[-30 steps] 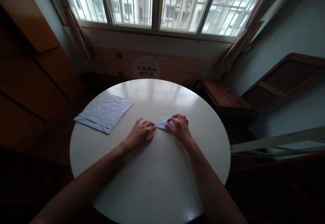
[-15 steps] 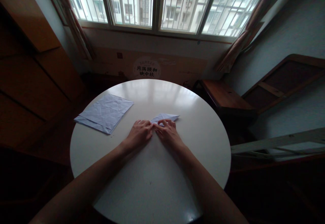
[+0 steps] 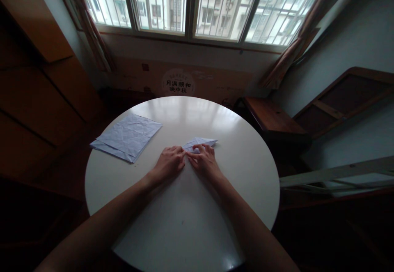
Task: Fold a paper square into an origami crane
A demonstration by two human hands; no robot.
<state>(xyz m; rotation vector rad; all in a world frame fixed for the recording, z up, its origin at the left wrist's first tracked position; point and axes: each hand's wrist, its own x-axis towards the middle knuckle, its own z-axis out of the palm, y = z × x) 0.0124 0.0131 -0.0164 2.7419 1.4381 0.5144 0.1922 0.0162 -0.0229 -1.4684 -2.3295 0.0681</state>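
A small piece of folded paper (image 3: 201, 141), pale and pointed toward the right, lies near the middle of the round white table (image 3: 184, 222). My left hand (image 3: 170, 159) is closed at the paper's left end, its fingertips pinching the near left corner. My right hand (image 3: 203, 159) is closed over the near edge, with curled fingers pressing on the paper. The fingertips of both hands almost meet. Parts of the paper's near side are hidden beneath my fingers.
Creased sheets of paper (image 3: 127, 137) lie stacked at the table's left edge, overhanging it slightly. A brown wooden bench (image 3: 273, 116) stands beyond the table to the right. Behind are a long printed cardboard panel (image 3: 215, 81) and barred windows. Wooden cabinets (image 3: 40, 103) stand at left.
Almost nothing differs. The fingers of my right hand have shifted very slightly on the folded paper, while my left hand keeps its place.
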